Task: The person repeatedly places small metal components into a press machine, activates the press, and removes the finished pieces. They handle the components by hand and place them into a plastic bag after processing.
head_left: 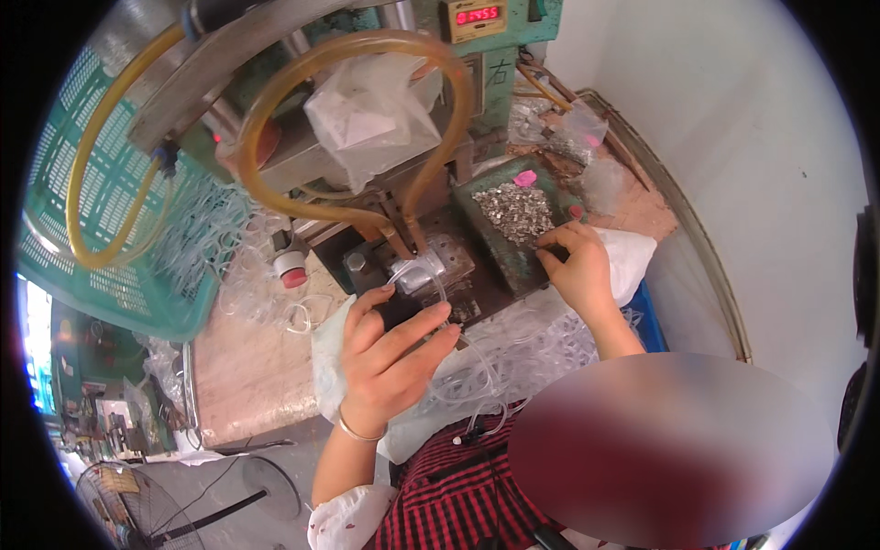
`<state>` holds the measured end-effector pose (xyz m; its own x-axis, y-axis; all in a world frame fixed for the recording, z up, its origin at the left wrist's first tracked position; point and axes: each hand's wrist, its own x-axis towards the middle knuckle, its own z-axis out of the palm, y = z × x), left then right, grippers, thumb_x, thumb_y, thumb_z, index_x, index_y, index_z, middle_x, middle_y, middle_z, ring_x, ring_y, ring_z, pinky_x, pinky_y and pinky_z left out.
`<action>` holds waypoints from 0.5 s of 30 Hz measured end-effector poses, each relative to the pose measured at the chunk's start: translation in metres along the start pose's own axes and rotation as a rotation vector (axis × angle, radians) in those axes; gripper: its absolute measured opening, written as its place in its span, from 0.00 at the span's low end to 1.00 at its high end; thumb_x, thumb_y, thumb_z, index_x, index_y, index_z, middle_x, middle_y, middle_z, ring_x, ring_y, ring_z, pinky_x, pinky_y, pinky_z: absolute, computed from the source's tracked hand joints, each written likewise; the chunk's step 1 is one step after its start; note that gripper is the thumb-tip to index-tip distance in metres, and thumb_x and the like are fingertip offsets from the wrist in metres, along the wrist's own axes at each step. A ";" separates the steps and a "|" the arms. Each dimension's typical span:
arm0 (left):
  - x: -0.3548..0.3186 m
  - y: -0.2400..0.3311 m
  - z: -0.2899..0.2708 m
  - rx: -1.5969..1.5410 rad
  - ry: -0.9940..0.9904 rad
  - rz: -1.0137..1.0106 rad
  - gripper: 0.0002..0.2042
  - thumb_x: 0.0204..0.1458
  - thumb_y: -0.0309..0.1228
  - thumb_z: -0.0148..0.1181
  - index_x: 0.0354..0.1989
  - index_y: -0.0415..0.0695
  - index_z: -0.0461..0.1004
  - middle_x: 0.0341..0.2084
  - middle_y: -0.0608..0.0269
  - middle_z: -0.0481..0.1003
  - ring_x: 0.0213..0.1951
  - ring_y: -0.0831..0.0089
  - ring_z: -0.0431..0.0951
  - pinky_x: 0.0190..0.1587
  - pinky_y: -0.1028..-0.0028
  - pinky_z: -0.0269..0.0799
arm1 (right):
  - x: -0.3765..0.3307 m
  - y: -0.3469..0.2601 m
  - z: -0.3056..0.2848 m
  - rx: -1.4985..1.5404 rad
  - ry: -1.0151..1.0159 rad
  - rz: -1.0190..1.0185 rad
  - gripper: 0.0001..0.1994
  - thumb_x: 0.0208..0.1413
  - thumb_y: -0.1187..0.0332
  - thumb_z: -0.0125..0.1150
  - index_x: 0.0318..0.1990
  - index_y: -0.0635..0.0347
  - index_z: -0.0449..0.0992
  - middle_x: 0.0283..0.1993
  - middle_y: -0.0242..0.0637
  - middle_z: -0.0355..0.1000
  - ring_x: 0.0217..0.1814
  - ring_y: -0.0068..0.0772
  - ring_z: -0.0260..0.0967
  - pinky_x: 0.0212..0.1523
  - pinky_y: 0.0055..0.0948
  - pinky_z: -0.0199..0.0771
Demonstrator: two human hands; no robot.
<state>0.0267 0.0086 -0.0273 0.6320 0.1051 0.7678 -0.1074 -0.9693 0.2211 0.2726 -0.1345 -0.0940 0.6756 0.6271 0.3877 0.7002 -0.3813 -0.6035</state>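
In the head view, the left hand (pixel 380 362) was just below the centre of the frame, its fingers fanned and curved, with a loop of clear tubing (pixel 441 284) running by their tips; whether they pinched it, I could not tell. The tubing lay across a small metal block (pixel 456 263) at the centre, under the press. Right of centre, the right hand (pixel 582 270) reached over the edge of a green tray (pixel 516 273), thumb and forefinger bent close together beside small silvery metal pieces (pixel 518 213); whether one was between them was hidden. More clear tubing lay heaped on the bench (pixel 247 371) at lower centre. Good handling here probably called for lifting one piece at a time by its edges, keeping the tubing untwisted and steady against the block, and holding the left fingertips well away from the press.
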 end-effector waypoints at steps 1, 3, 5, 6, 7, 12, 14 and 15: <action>-0.003 0.002 0.000 0.007 -0.002 -0.016 0.10 0.42 0.25 0.72 0.36 0.47 0.83 0.40 0.62 0.83 0.42 0.60 0.78 0.54 0.51 0.73 | 0.000 0.001 0.004 -0.062 0.010 -0.033 0.04 0.44 0.74 0.69 0.30 0.59 0.82 0.36 0.41 0.75 0.45 0.48 0.72 0.48 0.42 0.73; -0.014 0.004 0.000 -0.007 -0.026 -0.057 0.12 0.46 0.28 0.70 0.41 0.45 0.82 0.46 0.57 0.81 0.51 0.53 0.79 0.57 0.49 0.71 | 0.003 0.003 0.012 -0.141 0.026 -0.076 0.04 0.43 0.72 0.70 0.29 0.58 0.81 0.35 0.41 0.74 0.45 0.49 0.72 0.46 0.43 0.73; -0.024 0.018 -0.001 -0.003 -0.011 -0.136 0.15 0.46 0.31 0.71 0.44 0.45 0.81 0.51 0.53 0.78 0.54 0.50 0.78 0.59 0.49 0.70 | 0.004 -0.001 0.012 -0.200 0.026 -0.087 0.03 0.44 0.73 0.68 0.27 0.58 0.80 0.34 0.41 0.74 0.43 0.49 0.72 0.44 0.44 0.73; -0.043 0.023 -0.005 0.024 -0.003 -0.175 0.20 0.42 0.34 0.74 0.45 0.45 0.80 0.54 0.49 0.76 0.55 0.47 0.77 0.60 0.50 0.69 | 0.002 -0.002 0.017 -0.192 0.059 -0.098 0.04 0.44 0.73 0.68 0.29 0.58 0.79 0.34 0.41 0.75 0.42 0.49 0.73 0.44 0.44 0.72; -0.051 0.025 -0.012 0.072 0.043 -0.153 0.18 0.43 0.33 0.73 0.43 0.45 0.79 0.53 0.45 0.76 0.54 0.47 0.77 0.59 0.52 0.70 | -0.001 0.002 0.018 -0.158 0.087 -0.115 0.05 0.46 0.74 0.67 0.32 0.58 0.78 0.34 0.41 0.75 0.40 0.48 0.73 0.41 0.43 0.72; -0.052 0.006 -0.072 0.502 0.657 -0.524 0.10 0.62 0.20 0.53 0.50 0.31 0.72 0.51 0.48 0.77 0.53 0.61 0.78 0.59 0.64 0.70 | -0.005 0.001 0.013 0.115 0.175 0.050 0.09 0.52 0.76 0.64 0.42 0.60 0.79 0.36 0.44 0.77 0.38 0.47 0.74 0.40 0.40 0.74; -0.038 -0.020 -0.104 0.398 0.682 -0.556 0.12 0.61 0.19 0.55 0.52 0.36 0.75 0.51 0.50 0.77 0.52 0.61 0.77 0.61 0.65 0.68 | 0.003 0.000 0.019 0.143 0.208 -0.054 0.08 0.53 0.76 0.64 0.41 0.61 0.80 0.38 0.44 0.78 0.40 0.47 0.75 0.42 0.39 0.74; -0.038 -0.038 -0.113 0.520 0.509 -0.580 0.12 0.57 0.20 0.58 0.49 0.38 0.77 0.52 0.50 0.77 0.54 0.58 0.75 0.62 0.63 0.66 | 0.007 -0.004 0.019 0.135 0.205 -0.121 0.06 0.53 0.76 0.65 0.39 0.61 0.81 0.38 0.43 0.78 0.41 0.47 0.75 0.43 0.39 0.74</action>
<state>-0.0799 0.0669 0.0029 0.0531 0.5696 0.8202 0.5548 -0.6997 0.4501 0.2701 -0.1160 -0.1021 0.6313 0.5067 0.5871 0.7508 -0.2097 -0.6264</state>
